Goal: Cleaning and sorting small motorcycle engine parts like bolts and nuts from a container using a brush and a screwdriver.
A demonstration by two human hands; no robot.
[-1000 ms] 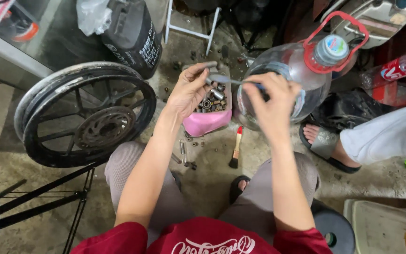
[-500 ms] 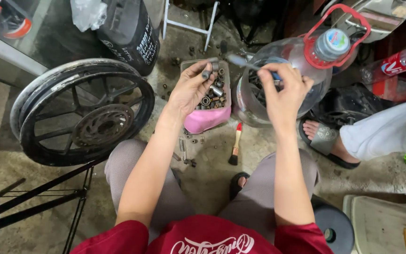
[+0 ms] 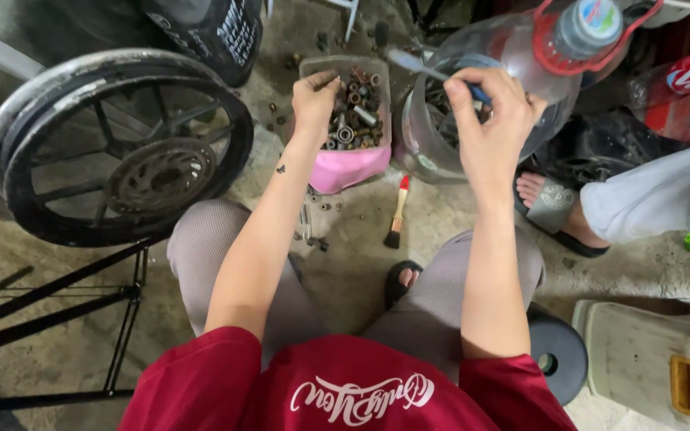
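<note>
- The right hand [image 3: 493, 120], in the upper right of centre of the frame, has its grip closed around a slim tool [image 3: 433, 72] with a pale shaft and a blue handle; the shaft sticks out toward the upper left, over the opening of the jug.
- The left hand [image 3: 315, 97], in the upper middle, has thumb and fingertips pinched together inside the tub; whether a small part sits in that grip I cannot tell.
- The pink plastic tub [image 3: 349, 169] lies on the floor just under the left hand, filled with nuts, bolts and small metal rings [image 3: 353, 120].
- Just right of the tub, and touching or nearly touching it, lies a large clear plastic jug [image 3: 513, 48] cut open on the side, with dark parts inside, a red carrying handle and a grey cap at the top right.
- A small paintbrush [image 3: 397, 214] with a red and wooden handle lies on the floor below the tub, between the person's knees.
- A few loose bolts [image 3: 309, 227] lie scattered left of the brush.
- A black spoked wheel [image 3: 117, 148] fills the left of the frame, near the left forearm.
- Another person's sandalled foot [image 3: 553, 206] and pale trouser leg come in from the right edge.
</note>
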